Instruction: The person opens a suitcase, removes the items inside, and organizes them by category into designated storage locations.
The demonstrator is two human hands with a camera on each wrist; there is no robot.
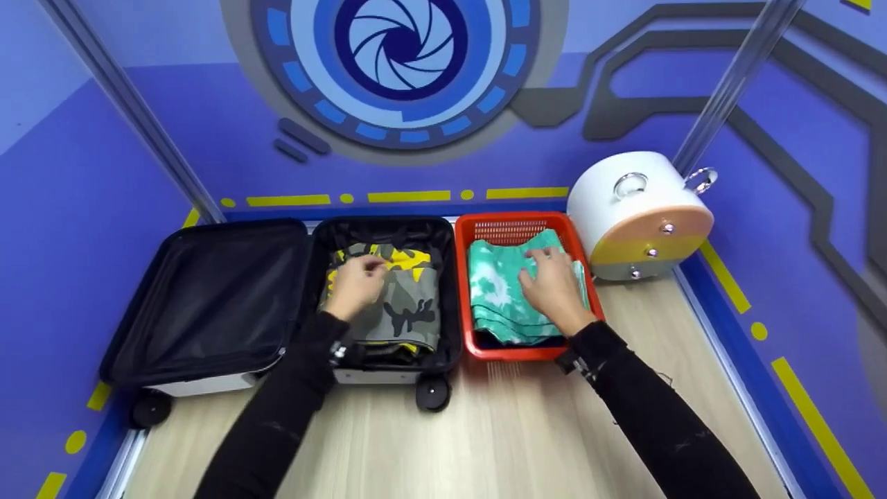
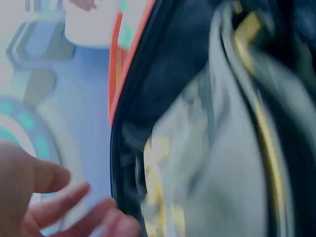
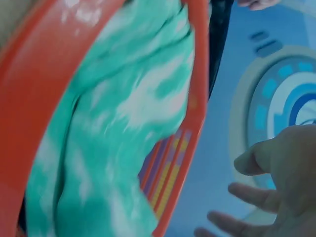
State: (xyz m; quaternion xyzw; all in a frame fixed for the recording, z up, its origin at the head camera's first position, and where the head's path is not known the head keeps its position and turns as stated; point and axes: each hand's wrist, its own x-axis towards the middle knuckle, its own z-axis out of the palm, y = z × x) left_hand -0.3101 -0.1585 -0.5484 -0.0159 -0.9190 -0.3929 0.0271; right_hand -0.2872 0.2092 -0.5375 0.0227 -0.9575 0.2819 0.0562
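Suitcase (image 1: 222, 298) lies spread flat, its right half just beside the red basket (image 1: 509, 355). Camouflage clothing (image 1: 409, 312), folded, lies in that half beneath the left hand (image 1: 358, 281); green-and-white cloth (image 1: 492, 298) lies folded in the basket beneath the right hand (image 1: 552, 284). Both hands hold nothing, fingers parted and loosely bent.

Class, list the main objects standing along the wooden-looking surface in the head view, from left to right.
Black-covered suitcase half, suitcase half holding camouflage clothing, red basket holding green-and-white cloth, white rounded container with a striped front.
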